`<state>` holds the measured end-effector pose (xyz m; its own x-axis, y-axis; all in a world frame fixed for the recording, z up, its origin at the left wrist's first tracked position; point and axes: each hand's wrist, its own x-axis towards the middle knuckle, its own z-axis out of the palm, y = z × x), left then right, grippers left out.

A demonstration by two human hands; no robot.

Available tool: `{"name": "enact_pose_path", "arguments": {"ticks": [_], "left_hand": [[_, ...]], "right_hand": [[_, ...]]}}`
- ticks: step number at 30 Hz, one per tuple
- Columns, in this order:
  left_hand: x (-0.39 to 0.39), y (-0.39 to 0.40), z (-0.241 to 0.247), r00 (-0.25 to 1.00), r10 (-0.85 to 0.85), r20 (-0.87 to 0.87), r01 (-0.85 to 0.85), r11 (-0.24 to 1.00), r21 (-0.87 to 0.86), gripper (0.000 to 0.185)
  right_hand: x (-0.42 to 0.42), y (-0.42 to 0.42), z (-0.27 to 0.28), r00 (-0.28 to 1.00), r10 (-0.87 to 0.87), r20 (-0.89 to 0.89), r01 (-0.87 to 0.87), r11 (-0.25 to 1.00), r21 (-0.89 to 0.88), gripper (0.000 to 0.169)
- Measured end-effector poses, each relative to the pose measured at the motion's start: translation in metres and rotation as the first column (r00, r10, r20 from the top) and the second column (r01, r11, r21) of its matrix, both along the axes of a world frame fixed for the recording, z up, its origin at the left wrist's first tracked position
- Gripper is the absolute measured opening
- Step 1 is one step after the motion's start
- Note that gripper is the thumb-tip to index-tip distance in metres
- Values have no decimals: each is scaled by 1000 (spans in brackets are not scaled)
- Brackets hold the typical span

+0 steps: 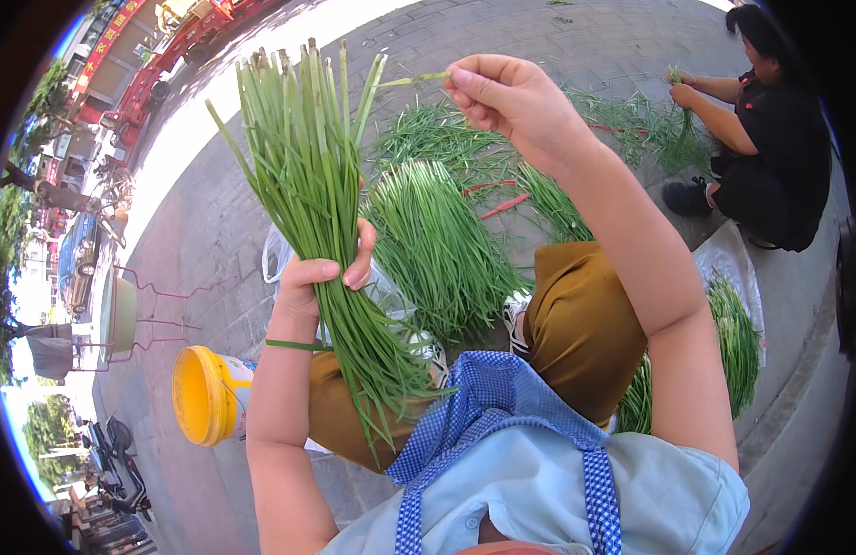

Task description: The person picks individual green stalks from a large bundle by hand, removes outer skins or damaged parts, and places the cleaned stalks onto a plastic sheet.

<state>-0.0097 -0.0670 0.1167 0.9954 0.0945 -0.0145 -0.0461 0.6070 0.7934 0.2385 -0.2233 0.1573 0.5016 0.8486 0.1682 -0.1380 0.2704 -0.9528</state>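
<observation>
A thick bunch of green garlic chives stands raised before me, cut ends up, with my left hand closed round its middle. Up and to the right of that bunch, my right hand pinches a thin yellowish leaf between thumb and fingertips. The leaf's far end reaches close to the stems; whether it touches them I cannot tell. Beyond my feet a large stack of chives lies on the paving, with a smaller bundle to its right.
A yellow bucket lies at left near a basin on a metal stand. Loose chives and red ties are scattered ahead. At right a crouching person holds chives, near more chives on plastic.
</observation>
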Motion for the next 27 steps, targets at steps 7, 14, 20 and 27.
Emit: {"name": "enact_pose_path", "arguments": {"ticks": [7,14,20,27], "left_hand": [[-6,4,-13,994,-107,-33,105,993,-62,94],[-7,-4,-8,991,-95,-93,91,995,-43,95],[-3,-15,-10,986,-139,-87,135,990,-48,96],[-12,-11,-11,1000,5,18,-2,984,-176,99]], "right_hand": [[87,-3,-42,726,-615,307,625,777,78,24],[15,8,-6,817,-177,549,271,958,-94,26],[-22,17,-3,975,215,54,-206,967,-147,19],[-7,-3,-2,964,261,59,-256,963,-86,17]]}}
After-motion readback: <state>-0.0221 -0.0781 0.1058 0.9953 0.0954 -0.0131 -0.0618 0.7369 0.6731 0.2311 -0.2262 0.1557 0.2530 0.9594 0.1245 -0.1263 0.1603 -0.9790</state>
